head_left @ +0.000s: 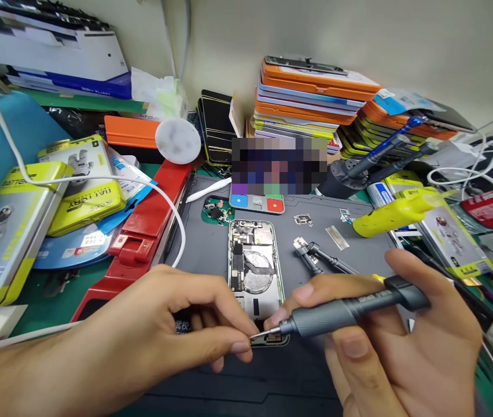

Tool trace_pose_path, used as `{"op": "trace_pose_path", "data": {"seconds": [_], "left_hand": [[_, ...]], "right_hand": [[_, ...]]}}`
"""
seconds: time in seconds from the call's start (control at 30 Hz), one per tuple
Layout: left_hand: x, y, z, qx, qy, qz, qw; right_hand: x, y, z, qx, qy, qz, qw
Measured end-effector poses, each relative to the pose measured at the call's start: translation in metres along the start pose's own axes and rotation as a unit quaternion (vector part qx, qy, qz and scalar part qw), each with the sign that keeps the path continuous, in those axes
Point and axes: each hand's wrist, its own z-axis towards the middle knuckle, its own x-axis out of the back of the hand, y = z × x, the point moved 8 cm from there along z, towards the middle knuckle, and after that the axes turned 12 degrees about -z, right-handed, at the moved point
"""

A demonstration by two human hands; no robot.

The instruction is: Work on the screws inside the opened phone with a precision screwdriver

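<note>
An opened smartphone (258, 272) lies on a dark grey mat (212, 379), its round coil, board and metal parts exposed. My right hand (407, 341) grips a grey precision screwdriver (331, 315), with its cap end near the base of the index finger. The thin bit points left to the phone's lower left corner. There, my left hand (186, 318) pinches thumb and forefinger together right at the bit's tip. Whatever sits between those fingertips is too small or hidden to make out. Both hands cover parts of the phone's lower end.
Two more screwdrivers (331, 260) and small metal plates (337, 237) lie right of the phone. A red clamp-like tool (142, 231) and yellow battery boxes (85, 185) are left. Behind stand stacked orange cases (307, 81) and a tool holder (344, 176). A yellow bottle (385, 217) lies right.
</note>
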Motion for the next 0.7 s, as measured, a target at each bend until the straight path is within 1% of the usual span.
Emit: {"op": "trace_pose_path", "data": {"seconds": [0.2,0.3,0.5,0.7], "left_hand": [[0.0,0.002,-0.001,-0.01,-0.006,-0.001,1.0],[-0.001,0.002,-0.001,-0.009,-0.005,-0.001,1.0],[-0.001,0.009,0.001,-0.031,-0.006,0.033,0.999],[0.0,0.011,0.0,-0.024,0.0,0.049,0.999]], "right_hand": [[-0.003,0.005,0.005,-0.017,-0.03,-0.007,0.999],[-0.002,0.004,0.005,-0.018,-0.022,-0.004,1.0],[0.001,0.003,0.004,-0.017,-0.02,-0.002,1.0],[-0.002,0.01,0.009,-0.028,-0.02,0.013,0.999]]}}
